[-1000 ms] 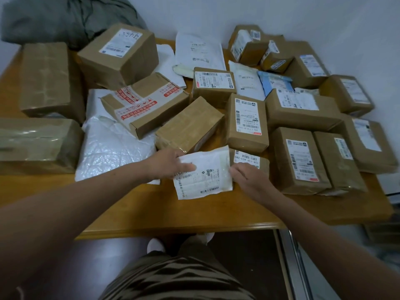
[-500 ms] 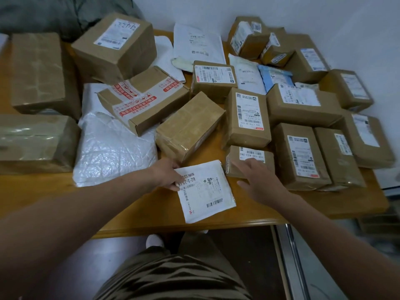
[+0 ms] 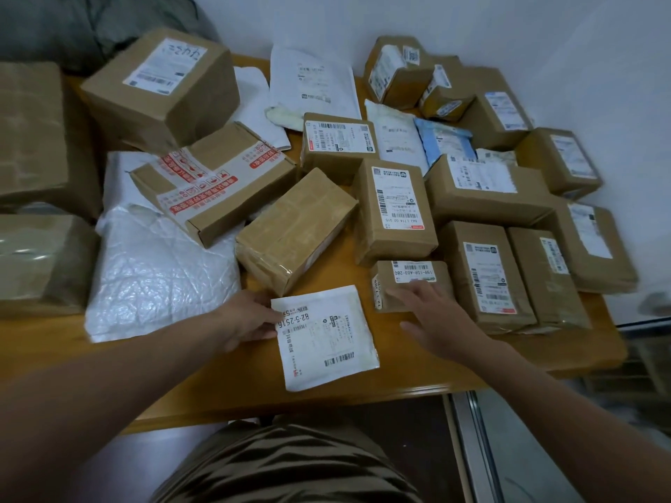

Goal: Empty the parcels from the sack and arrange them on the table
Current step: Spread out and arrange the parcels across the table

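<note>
White envelope under left hand, seemingly flat

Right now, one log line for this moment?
left hand: on flat white mailer | right hand: open, over small box | table: crowded

Wooden table stands against plain white walls.

Light: dim, soft, even indoor; source not in view.
Shadows: faint, short, under the boxes on the table.
Glare: mild sheen on the white plastic bag and on taped box.
Blur: smeared toward left and right edges; labels sharp only mid-frame.
Distortion: wide-angle bending, forearms stretched at the bottom corners.
</note>
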